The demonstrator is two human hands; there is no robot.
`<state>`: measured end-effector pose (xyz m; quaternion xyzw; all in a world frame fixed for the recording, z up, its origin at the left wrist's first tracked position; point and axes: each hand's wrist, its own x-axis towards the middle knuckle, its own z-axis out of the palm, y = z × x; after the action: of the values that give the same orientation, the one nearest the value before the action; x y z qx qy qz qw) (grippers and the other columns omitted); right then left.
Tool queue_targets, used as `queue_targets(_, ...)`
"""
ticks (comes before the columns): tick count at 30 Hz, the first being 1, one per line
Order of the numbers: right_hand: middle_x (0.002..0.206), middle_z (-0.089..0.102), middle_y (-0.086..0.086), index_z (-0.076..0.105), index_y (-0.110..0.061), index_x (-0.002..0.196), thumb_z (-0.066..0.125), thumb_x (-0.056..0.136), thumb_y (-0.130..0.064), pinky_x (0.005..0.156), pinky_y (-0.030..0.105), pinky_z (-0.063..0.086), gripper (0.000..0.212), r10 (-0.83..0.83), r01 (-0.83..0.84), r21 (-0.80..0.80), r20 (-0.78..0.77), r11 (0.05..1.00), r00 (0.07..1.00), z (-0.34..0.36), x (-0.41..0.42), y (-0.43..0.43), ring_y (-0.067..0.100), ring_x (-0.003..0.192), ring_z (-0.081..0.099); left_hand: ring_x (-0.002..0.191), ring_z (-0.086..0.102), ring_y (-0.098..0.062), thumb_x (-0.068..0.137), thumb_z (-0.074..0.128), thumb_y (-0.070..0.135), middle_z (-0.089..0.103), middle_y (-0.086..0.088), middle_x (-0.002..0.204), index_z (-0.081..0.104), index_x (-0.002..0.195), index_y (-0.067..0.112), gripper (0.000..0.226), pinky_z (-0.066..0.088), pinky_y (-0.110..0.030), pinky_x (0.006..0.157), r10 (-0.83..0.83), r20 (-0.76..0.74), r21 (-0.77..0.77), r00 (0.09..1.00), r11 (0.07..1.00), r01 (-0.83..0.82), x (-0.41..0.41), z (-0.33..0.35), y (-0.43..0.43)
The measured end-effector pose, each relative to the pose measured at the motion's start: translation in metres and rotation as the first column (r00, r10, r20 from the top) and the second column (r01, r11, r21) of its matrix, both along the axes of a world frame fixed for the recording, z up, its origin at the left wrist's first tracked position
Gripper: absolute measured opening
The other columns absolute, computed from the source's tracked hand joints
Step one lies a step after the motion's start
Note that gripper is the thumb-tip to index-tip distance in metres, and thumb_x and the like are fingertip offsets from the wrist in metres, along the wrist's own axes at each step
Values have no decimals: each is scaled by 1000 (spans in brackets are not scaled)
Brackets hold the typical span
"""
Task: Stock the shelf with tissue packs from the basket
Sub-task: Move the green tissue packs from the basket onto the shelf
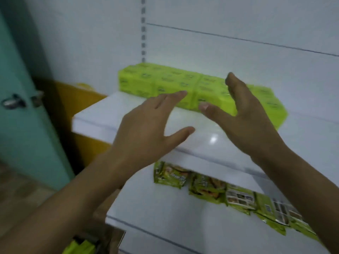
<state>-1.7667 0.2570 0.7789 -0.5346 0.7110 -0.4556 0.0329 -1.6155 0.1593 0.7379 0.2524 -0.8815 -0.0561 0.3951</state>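
Lining the shelf's (110,114) back edge, tissue packs (161,83) sit before the left hand (146,129) and right hand (244,116), both flat-fingered and empty; snack packets (207,186) line the lower shelf (156,208).

The scene is viewed by a single wide-angle head camera, directed forward and downward at close range, with the white shelf (102,116) framed at centre.

Green snack packets (170,176), teal door (34,136)
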Motion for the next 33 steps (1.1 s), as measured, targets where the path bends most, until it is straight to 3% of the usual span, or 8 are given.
queue_targets(8,154,21,-19,17,-31,149,56,68,-57,116,25,24,94,507,-549,203,226,811,832,-88,238,-93,-8,138,21,112,53,-5,76,53,61,57,9,127,49,133,25,68,45,-28,92,463,-20,392,886,819,-420,290,-104,-35)
queue_targets(12,134,32,-34,28,-40,141,63,83,-38,90,-1,29,67,595,-718,354,404,599,695,-169,324,-135,-32,107,32,107,54,-2,70,45,67,54,17,119,50,130,25,74,45,-27,89,613,63,614,788,599,-514,390,-184,-26)
queue_targets(17,120,43,-35,40,-50,126,65,86,-37,99,20,36,49,554,-739,593,516,320,654,-314,399,-174,-3,120,43,114,55,-18,77,49,66,55,1,131,49,133,19,73,44,-29,88,616,374,767,694,215,-604,472,-312,-1)
queue_targets(22,153,30,-3,26,-14,148,63,89,-33,113,38,30,72,402,-629,776,559,56,725,-470,428,-199,18,141,30,120,53,-17,85,56,53,53,0,135,50,132,21,57,39,-22,83,501,525,834,688,-145,-532,493,-446,36)
queue_targets(26,132,47,4,41,-3,139,58,93,-22,98,29,36,53,305,-535,840,535,-92,788,-585,426,-225,26,132,40,119,54,-20,80,61,55,51,-3,137,50,133,18,65,40,-24,87,456,545,837,703,-352,-420,467,-541,42)
queue_targets(29,121,56,15,57,2,118,57,94,-27,81,30,38,37,359,-442,888,456,-125,815,-671,417,-251,31,114,52,115,54,-23,68,58,60,56,-5,123,58,120,16,69,37,-23,81,540,481,860,691,-445,-250,429,-609,22)
queue_targets(31,145,40,15,43,0,138,54,95,-32,91,29,34,55,360,-419,903,425,-98,830,-725,412,-266,30,131,41,108,53,-19,83,69,28,58,0,109,60,108,15,29,38,-23,77,613,452,862,648,-487,-140,406,-655,-4)
queue_targets(33,153,30,10,33,-6,145,56,94,-33,94,26,32,62,393,-421,906,406,-52,825,-771,410,-277,28,137,34,116,53,-28,83,70,21,57,-7,125,54,124,9,46,44,-34,88,683,452,844,573,-536,-26,390,-706,-31)
